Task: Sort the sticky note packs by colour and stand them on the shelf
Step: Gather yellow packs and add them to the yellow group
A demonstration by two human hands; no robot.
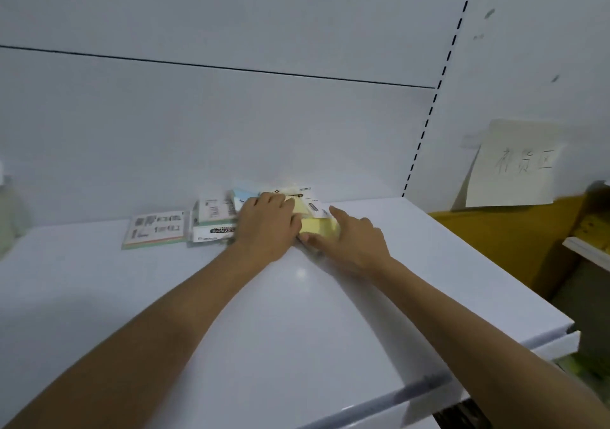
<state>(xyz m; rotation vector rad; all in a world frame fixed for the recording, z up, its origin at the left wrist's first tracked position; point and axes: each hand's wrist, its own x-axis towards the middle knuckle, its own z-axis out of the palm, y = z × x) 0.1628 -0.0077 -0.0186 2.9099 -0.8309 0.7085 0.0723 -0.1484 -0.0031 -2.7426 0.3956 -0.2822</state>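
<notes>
Several sticky note packs lie flat in a heap near the back of the white shelf. A green pack lies apart at the left, label side up. Beside it two more packs overlap, one marked STICKY NOTE. My left hand rests palm down on the heap, its fingers over a light blue pack and a pale yellow one. My right hand holds a yellow pack between thumb and forefinger, the forefinger stretched along its right edge.
The shelf's back panel rises right behind the heap. A slotted upright marks the shelf's right end. Beyond it hang a handwritten paper sign and sit yellow goods. A pale green object stands at the far left.
</notes>
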